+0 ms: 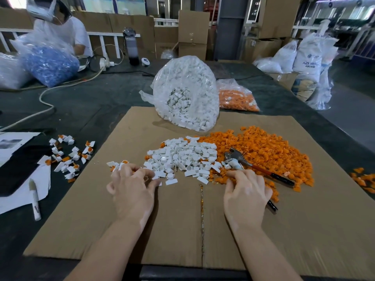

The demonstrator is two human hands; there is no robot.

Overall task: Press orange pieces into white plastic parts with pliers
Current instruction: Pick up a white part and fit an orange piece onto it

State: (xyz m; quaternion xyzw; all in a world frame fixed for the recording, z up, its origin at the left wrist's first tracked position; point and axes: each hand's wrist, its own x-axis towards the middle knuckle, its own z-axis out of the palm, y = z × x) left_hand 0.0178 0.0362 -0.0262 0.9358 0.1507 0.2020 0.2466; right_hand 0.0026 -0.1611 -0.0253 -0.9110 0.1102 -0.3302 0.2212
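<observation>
Two loose heaps sit mid-sheet on the flat brown cardboard sheet [121,220] covering the dark tabletop [91,102]: orange plastic pieces [269,151] toward its right edge, white plastic parts [182,157] beside them. Both look light, rigid, and likely slippery, so pinch each by its edges. Your right hand [246,196] curls round the red-handled metal pliers [253,166]; your left hand [132,187] fingers pinch at white parts.

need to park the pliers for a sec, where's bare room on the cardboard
Bare cardboard sheet lies near you, between and beside both forearms, below the white parts pile. The far left corner, left of the white parts bag, is also bare. Crowded: the orange pile on the right, where the right hand holds the pliers.
</observation>
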